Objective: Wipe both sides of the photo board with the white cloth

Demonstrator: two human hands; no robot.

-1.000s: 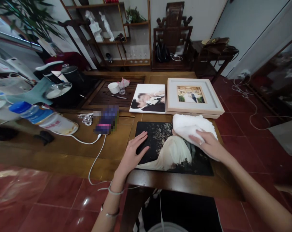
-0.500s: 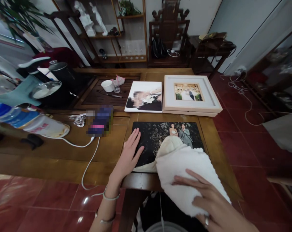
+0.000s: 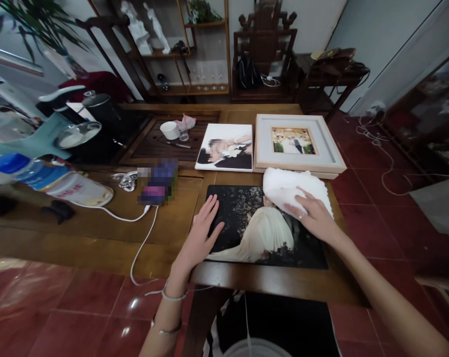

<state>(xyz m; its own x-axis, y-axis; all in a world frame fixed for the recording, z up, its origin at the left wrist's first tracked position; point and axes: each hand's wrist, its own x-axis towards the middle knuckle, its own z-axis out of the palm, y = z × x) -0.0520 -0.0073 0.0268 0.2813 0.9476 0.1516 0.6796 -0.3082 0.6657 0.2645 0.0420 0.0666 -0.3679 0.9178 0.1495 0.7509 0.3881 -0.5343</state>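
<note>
In the head view, a large frameless photo print (image 3: 233,210) lay flat at the near edge of the wooden counter (image 3: 164,233). It was glossy and mostly black, speckled with pale flecks toward its far side, and a broad cream gown swept across its near middle. The left hand (image 3: 202,233) rested on the print's left edge, its grip apart, fingers flat and slightly spread. The right hand (image 3: 313,215) pressed a thick, crumpled white towel (image 3: 284,186) onto the print's far right corner, its grip likewise apart, fingers laid over the cloth. Just beyond lay a white-framed picture (image 3: 294,144) and a smaller print (image 3: 226,153).
</note>
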